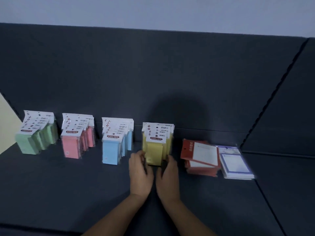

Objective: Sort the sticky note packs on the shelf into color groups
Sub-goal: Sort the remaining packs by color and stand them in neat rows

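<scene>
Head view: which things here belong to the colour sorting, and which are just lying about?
Job: green packs, pink packs, blue packs, yellow packs, held between left hand and right hand.
Lying about: red stack and blue-bordered stack, flat and untouched at the right, a different kind of pack; possibly groups too.

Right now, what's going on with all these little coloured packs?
A person is sorting sticky note packs by colour on a dark surface. The left hand and right hand hold the upright yellow packs from either side. The green packs, pink packs and blue packs already stand grouped to the left. A red stack and a purple-edged stack lie flat to the right.
</scene>
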### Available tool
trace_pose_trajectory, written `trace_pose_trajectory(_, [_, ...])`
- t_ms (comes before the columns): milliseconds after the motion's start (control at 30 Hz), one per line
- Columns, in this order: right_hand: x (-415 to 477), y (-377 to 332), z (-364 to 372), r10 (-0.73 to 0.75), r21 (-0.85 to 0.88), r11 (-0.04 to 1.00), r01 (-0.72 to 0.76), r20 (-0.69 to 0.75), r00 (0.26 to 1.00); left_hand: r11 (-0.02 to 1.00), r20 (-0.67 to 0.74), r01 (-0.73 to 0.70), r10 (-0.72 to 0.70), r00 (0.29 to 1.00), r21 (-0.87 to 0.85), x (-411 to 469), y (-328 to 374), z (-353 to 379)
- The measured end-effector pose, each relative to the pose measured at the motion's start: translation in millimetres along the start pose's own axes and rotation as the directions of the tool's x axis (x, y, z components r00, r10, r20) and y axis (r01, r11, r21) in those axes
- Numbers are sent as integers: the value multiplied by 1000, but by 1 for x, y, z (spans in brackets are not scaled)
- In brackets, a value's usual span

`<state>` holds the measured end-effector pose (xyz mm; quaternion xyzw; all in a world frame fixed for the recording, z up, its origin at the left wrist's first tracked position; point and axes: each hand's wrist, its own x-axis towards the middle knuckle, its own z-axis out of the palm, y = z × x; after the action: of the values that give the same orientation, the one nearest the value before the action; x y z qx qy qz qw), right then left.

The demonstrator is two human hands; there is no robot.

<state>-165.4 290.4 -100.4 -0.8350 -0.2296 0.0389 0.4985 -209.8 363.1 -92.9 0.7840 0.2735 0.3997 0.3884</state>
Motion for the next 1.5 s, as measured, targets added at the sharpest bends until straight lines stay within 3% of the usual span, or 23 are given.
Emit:
trace_pose_trajectory(100, [-20,9,-28,4,-32,999,2,182,983,995,-80,68,-75,994,-77,-25,25,19])
trace_pose_trajectory(200, [-29,30,-69,-69,-25,996,83,358,931,985,-25,110,-114,993,-129,-41,42,33])
trace_pose_trajectory(267, [-31,41,-97,-63,32,998,55,391,918,987,36,113,-110,993,-111,-49,48,39])
trace_pose_trajectory(400, [-31,52,-139,-23,201,978,-48,335,942,967,172,235,-215,961,-102,-57,58,48])
trace_pose_trajectory(533, [-16,61,-168,61,354,932,-80,65,996,882,249,445,-401,882,-155,-45,72,59])
trace_pose_trajectory(633, [0,65,-180,109,393,918,-51,-127,986,849,261,509,-464,847,-141,-28,83,66])
trace_pose_trajectory(733, [19,67,-179,123,359,929,-95,-58,991,765,344,612,-529,775,-202,-12,89,74])
trace_pose_trajectory(833, [35,65,-169,163,357,916,-182,82,983,773,266,566,-503,822,-289,-7,90,86])
trace_pose_trajectory(933, [37,61,-161,270,512,825,-239,16,963,768,171,484,-457,873,-418,-8,94,90])
trace_pose_trajectory(1000, [35,58,-161,360,661,710,-243,-44,932,714,211,465,-419,883,-523,-6,96,86])
trace_pose_trajectory(1100, [34,56,-166,304,664,732,-154,-117,945,617,257,467,-401,879,-633,1,100,81])
trace_pose_trajectory(1200, [39,50,-173,155,529,842,-110,-42,987,666,273,480,-398,876,-571,8,105,79])
trace_pose_trajectory(1267, [43,44,-179,107,505,850,-147,109,988,690,320,489,-370,872,-534,11,108,80])
trace_pose_trajectory(1333, [47,39,-180,149,528,814,-243,215,965,687,342,493,-358,869,-534,13,110,82])
trace_pose_trajectory(1433, [61,40,-175,290,598,732,-328,162,943,735,310,463,-348,885,-496,17,108,87])
trace_pose_trajectory(1500, [75,40,-167,342,541,768,-343,106,934,788,339,481,-364,867,-384,18,102,90])
